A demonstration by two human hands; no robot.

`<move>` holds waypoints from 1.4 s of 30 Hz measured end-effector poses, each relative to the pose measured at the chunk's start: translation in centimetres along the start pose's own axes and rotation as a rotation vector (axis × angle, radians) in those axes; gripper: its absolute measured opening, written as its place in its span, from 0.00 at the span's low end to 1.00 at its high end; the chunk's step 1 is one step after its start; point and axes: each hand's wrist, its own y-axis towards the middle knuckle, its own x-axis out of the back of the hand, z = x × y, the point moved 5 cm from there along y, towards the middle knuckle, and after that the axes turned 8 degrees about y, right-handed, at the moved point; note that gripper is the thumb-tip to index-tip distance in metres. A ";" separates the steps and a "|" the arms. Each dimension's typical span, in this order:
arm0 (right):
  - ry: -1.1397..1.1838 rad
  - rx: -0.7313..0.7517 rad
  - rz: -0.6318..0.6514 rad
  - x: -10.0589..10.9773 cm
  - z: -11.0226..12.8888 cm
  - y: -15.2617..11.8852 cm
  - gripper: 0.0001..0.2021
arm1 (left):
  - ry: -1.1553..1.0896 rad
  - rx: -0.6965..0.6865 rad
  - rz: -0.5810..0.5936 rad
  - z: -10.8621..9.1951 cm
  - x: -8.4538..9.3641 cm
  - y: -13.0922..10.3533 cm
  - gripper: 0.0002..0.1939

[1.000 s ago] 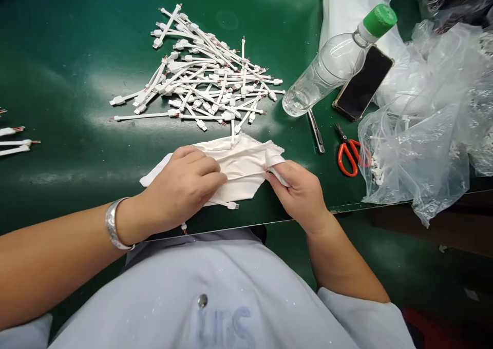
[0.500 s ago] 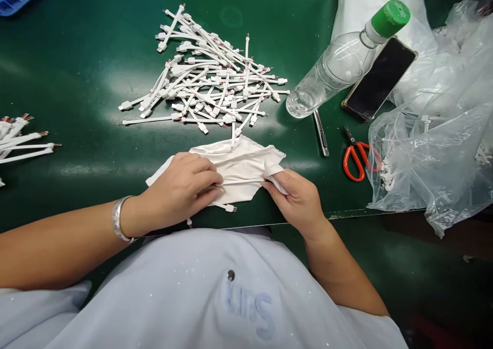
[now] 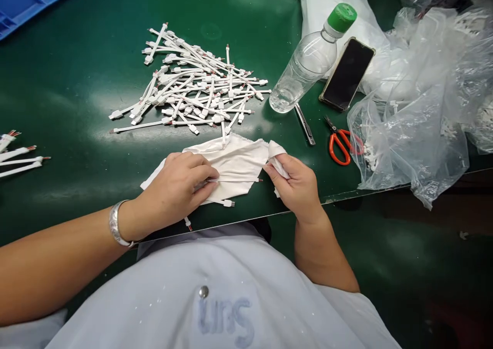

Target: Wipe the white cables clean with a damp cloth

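A creased white cloth (image 3: 236, 159) lies flat near the table's front edge. My left hand (image 3: 181, 185) rests on it, thumb and fingers closed on a short white cable (image 3: 239, 180). The cable stretches to the right across the cloth and ends in bare reddish wire tips. Just beyond that end, my right hand (image 3: 296, 185) pinches a bunched piece of white cloth (image 3: 275, 151); whether it joins the flat cloth I cannot tell. Beneath my left hand, another cable's connector (image 3: 228, 203) sticks out. A large heap of similar cables (image 3: 200, 90) lies behind the cloth.
At right stand a clear bottle (image 3: 304, 64) with a green cap, a phone (image 3: 347, 74), a silver pen-like tool (image 3: 305, 125) and red-handled snips (image 3: 339, 146). Plastic bags (image 3: 416, 133) cover the right side. More cables (image 3: 21, 159) lie far left, below a blue tray (image 3: 38, 2).
My right hand has come off the cable's wire end, which now shows bare, and it still grips the bunched cloth. My left hand keeps its hold. The whole view has shifted and turned slightly.
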 end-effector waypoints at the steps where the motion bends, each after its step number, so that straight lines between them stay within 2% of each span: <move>1: -0.013 -0.011 -0.018 0.0 -0.2 -0.1 0.12 | 0.005 0.001 0.002 0.0 0.0 0.0 0.11; 11: -0.023 -0.005 -0.042 0.1 -0.7 -0.2 0.12 | 0.046 -0.011 -0.027 -0.5 0.2 0.0 0.11; 15: -0.025 0.081 -0.055 0.1 0.6 -0.2 0.11 | 0.058 -0.017 -0.034 -0.5 0.3 0.0 0.12; 16: -0.045 0.111 -0.011 -0.3 1.3 -0.2 0.12 | 0.061 -0.021 -0.035 -0.4 0.3 0.0 0.12; 18: -0.144 0.173 0.154 -1.7 2.8 -0.3 0.13 | 0.066 -0.029 -0.036 -0.4 0.2 0.0 0.11; 21: -0.402 0.257 0.405 -3.5 4.4 -0.8 0.15 | 0.068 -0.037 -0.036 -0.3 0.2 0.1 0.11; 23: -0.552 0.301 0.487 -3.4 4.7 -1.2 0.16 | 0.069 -0.044 -0.044 -0.3 0.1 0.1 0.11; 26: -0.684 0.332 0.531 -2.1 4.4 -1.5 0.17 | 0.068 -0.058 -0.064 -0.3 0.1 0.1 0.11; 29: -0.724 0.337 0.497 -1.7 4.5 -1.5 0.17 | 0.068 -0.066 -0.080 -0.4 0.1 0.1 0.12; 33: -0.598 0.365 0.468 -3.1 5.8 -1.8 0.14 | 0.104 -0.093 -0.108 -0.6 0.2 0.1 0.12; 35: -0.543 0.305 0.469 -3.2 5.7 -1.9 0.13 | 0.142 -0.115 -0.115 -0.7 0.4 0.1 0.13; 38: -0.465 0.132 0.403 -1.6 4.6 -2.0 0.12 | 0.217 -0.159 -0.097 -0.9 0.4 0.1 0.15; 42: -0.100 0.015 0.231 1.0 3.4 -2.6 0.08 | 0.298 -0.184 -0.057 -0.9 0.1 0.3 0.14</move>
